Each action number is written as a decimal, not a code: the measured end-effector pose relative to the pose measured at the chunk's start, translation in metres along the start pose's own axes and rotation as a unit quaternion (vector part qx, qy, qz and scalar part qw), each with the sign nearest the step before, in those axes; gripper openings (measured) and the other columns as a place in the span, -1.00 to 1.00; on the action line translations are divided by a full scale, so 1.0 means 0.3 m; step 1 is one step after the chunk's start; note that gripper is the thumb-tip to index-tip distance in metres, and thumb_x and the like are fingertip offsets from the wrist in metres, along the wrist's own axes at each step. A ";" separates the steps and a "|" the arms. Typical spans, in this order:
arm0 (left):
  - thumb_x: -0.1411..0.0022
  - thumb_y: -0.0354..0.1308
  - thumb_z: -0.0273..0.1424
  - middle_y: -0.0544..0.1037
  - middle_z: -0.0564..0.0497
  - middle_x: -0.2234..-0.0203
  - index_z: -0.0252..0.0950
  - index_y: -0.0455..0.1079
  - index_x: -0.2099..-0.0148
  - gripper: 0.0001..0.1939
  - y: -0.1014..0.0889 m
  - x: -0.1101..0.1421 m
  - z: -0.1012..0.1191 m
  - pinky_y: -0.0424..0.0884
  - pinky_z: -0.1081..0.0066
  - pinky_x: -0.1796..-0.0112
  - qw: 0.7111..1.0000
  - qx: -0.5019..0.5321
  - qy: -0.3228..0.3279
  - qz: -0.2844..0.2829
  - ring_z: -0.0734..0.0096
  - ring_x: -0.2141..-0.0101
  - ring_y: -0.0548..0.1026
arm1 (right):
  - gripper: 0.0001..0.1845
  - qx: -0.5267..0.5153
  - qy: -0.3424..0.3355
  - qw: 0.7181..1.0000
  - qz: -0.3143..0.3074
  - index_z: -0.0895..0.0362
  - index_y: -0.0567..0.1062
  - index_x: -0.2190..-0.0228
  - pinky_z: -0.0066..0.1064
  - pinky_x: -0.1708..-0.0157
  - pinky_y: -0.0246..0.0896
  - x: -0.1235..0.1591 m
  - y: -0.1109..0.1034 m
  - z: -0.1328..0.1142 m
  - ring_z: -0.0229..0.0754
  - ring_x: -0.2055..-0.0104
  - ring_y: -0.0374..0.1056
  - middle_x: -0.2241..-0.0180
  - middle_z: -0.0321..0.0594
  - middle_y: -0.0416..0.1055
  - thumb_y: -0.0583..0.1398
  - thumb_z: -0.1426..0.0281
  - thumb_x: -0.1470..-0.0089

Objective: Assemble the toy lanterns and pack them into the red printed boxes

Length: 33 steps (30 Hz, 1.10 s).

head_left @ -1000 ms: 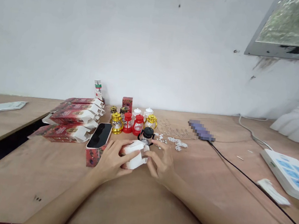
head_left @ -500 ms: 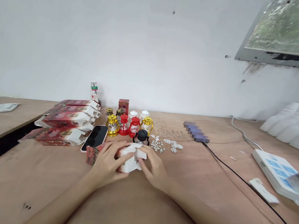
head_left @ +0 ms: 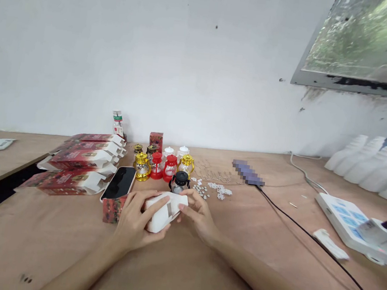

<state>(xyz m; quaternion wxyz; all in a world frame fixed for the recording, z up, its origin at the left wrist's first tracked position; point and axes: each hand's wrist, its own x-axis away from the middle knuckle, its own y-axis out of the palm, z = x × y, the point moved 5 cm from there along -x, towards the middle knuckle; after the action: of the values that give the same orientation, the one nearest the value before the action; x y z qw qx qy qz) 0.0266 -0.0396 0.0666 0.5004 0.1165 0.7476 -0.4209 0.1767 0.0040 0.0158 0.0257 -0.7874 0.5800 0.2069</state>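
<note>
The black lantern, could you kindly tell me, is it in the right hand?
No, the black lantern stands beyond the carton, whose white flap the right hand touches.

Partly hidden carton [head_left: 157, 218] and black lantern [head_left: 180, 179]
One side of the carton is covered by the left hand [head_left: 136, 219], and the lantern's base is blocked by the carton. Toward the table's [head_left: 182, 274] back edge, a purple device [head_left: 247, 173] is pixelated and white bottles [head_left: 374, 168] are cropped at right.
</note>
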 end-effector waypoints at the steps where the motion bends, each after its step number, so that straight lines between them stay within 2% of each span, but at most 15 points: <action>1: -0.06 0.15 -0.37 0.44 -0.15 0.19 -0.20 0.25 -0.09 -0.50 -0.001 0.000 0.000 0.31 0.28 0.23 1.000 0.000 0.001 0.002 0.19 0.20 0.44 | -0.67 -0.011 0.004 1.000 -0.007 0.06 0.32 0.31 -0.47 0.55 0.35 -0.003 0.001 0.001 -0.31 0.49 0.32 0.45 -0.36 0.39 0.27 0.20 0.08; 7: -0.06 0.11 -0.40 0.44 -0.15 0.22 -0.24 0.35 0.05 -0.65 0.010 0.002 0.000 0.31 0.30 0.26 1.000 0.002 -0.016 -0.010 0.21 0.21 0.44 | -0.70 -0.005 -0.007 1.000 -0.016 0.05 0.34 0.33 -0.49 0.54 0.36 -0.001 0.003 0.002 -0.29 0.42 0.32 0.43 -0.33 0.39 0.28 0.21 0.09; 10: -0.08 0.10 -0.40 0.44 -0.15 0.22 -0.24 0.35 0.05 -0.67 0.013 0.001 -0.001 0.31 0.30 0.26 1.000 -0.003 -0.022 -0.017 0.22 0.21 0.43 | -0.69 -0.001 -0.012 1.000 -0.023 0.04 0.36 0.29 -0.47 0.52 0.37 0.003 0.004 0.010 -0.26 0.38 0.32 0.39 -0.30 0.39 0.27 0.19 0.06; 15: -0.07 0.10 -0.40 0.43 -0.15 0.22 -0.24 0.33 0.13 -0.74 0.011 0.003 -0.004 0.31 0.29 0.27 1.000 -0.004 -0.017 0.005 0.22 0.22 0.43 | -0.71 -0.019 -0.020 0.999 -0.041 0.07 0.43 0.25 -0.42 0.42 0.38 0.010 0.007 0.018 -0.25 0.33 0.34 0.33 -0.25 0.39 0.15 0.14 -0.07; 21: -0.05 0.10 -0.45 0.45 -0.15 0.24 -0.25 0.29 0.13 -0.73 0.022 0.009 0.002 0.35 0.27 0.26 1.000 0.016 -0.007 0.001 0.23 0.23 0.45 | -0.71 0.021 -0.032 0.998 -0.049 0.04 0.42 0.25 -0.36 0.21 0.34 0.017 0.020 0.006 -0.25 0.25 0.39 0.28 -0.29 0.43 0.27 0.20 0.03; 25: -0.04 0.10 -0.47 0.46 -0.14 0.24 -0.25 0.29 0.15 -0.73 0.024 0.009 0.007 0.36 0.26 0.26 1.000 0.020 -0.005 0.000 0.23 0.24 0.45 | -0.70 -0.002 -0.016 0.997 -0.072 0.04 0.41 0.23 -0.37 0.18 0.33 0.022 0.031 0.013 -0.27 0.23 0.40 0.26 -0.28 0.43 0.28 0.24 0.04; 29: -0.02 0.10 -0.47 0.47 -0.14 0.25 -0.27 0.30 0.16 -0.74 0.024 0.007 0.012 0.36 0.26 0.26 1.000 0.016 0.005 0.005 0.23 0.26 0.45 | -0.66 0.010 -0.009 0.998 -0.061 0.05 0.41 0.24 -0.38 0.21 0.33 0.025 0.030 0.015 -0.26 0.24 0.39 0.25 -0.28 0.43 0.31 0.25 0.08; 33: -0.04 0.10 -0.47 0.47 -0.14 0.27 -0.27 0.31 0.15 -0.73 0.027 0.006 0.021 0.36 0.28 0.28 1.000 0.015 0.022 0.004 0.23 0.27 0.45 | -0.68 0.002 0.010 0.998 -0.057 0.06 0.36 0.33 -0.40 0.27 0.32 0.023 0.033 0.020 -0.27 0.28 0.38 0.31 -0.32 0.41 0.32 0.24 0.12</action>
<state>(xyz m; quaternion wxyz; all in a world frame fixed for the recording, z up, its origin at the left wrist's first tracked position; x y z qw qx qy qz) 0.0346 -0.0397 0.0602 0.4835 0.1357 0.7517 -0.4275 0.1675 -0.0036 0.0100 0.0332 -0.8211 0.5350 0.1962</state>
